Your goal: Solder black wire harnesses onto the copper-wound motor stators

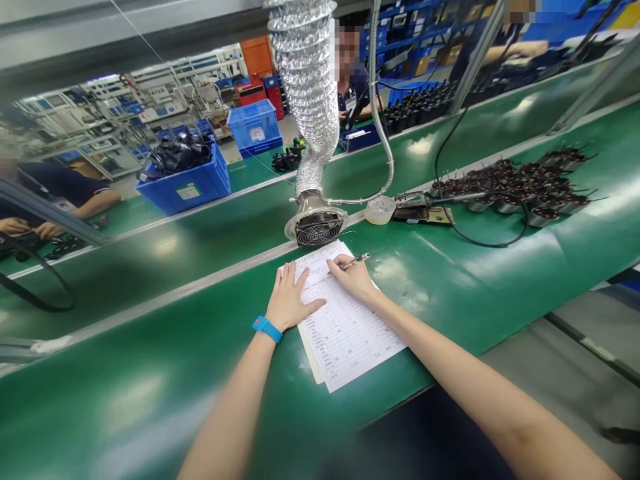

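A printed form sheet lies on the green bench mat in front of me. My left hand rests flat on the sheet's upper left part, fingers spread; a blue band is on that wrist. My right hand is closed on a pen whose tip touches the upper part of the sheet.
A silver flexible duct with a round fan grille hangs just behind the sheet. To the right lie a tape roll, a soldering iron stand with a black cable, and several dark coil parts. A blue crate stands beyond the belt; other people work nearby.
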Demonstrator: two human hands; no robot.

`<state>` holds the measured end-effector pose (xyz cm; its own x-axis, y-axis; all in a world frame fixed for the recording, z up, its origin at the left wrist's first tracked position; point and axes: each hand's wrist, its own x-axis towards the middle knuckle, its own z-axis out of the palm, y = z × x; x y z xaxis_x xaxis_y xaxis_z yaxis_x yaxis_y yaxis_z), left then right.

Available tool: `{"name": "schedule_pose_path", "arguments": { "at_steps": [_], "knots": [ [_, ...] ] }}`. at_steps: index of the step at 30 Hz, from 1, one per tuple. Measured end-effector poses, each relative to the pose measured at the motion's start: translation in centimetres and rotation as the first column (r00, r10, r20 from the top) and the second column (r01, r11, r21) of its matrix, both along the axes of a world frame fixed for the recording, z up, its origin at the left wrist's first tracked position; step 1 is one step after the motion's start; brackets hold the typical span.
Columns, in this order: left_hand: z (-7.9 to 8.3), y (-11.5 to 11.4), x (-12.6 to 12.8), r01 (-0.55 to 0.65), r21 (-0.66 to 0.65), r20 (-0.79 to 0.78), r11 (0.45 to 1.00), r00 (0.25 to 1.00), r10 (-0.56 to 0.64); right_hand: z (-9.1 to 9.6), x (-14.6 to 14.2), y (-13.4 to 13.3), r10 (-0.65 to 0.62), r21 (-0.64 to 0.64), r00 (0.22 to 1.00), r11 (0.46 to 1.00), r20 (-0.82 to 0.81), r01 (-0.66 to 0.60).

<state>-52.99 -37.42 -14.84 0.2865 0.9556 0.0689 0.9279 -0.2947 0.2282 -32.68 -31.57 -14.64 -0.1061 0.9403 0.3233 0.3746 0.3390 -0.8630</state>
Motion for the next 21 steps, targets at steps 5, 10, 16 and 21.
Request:
{"name": "schedule_pose_path", "arguments": {
  "at_steps": [5,10,16,21],
  "knots": [
    [0.1,-0.13,0.08,0.006,0.005,0.043,1.0,0.999,-0.006,-0.31,0.28,-0.4,0.012,0.025,0.999,1.0,0.032,-0.013],
    [0.39,-0.29,0.09,0.003,-0.009,0.068,1.0,0.998,-0.002,-0.56,0.4,-0.51,0.023,0.055,0.995,0.998,0.1,-0.028],
    [0.14,-0.27,0.08,0.003,0.01,0.07,1.0,0.998,-0.004,-0.27,0.16,-0.71,0.085,0.048,0.985,0.994,0.153,-0.094],
    [-0.02,-0.25,0.06,0.003,0.016,0.066,1.0,0.998,-0.004,-0.42,0.23,-0.76,0.094,0.039,0.978,0.994,0.185,-0.103]
  ]
}}
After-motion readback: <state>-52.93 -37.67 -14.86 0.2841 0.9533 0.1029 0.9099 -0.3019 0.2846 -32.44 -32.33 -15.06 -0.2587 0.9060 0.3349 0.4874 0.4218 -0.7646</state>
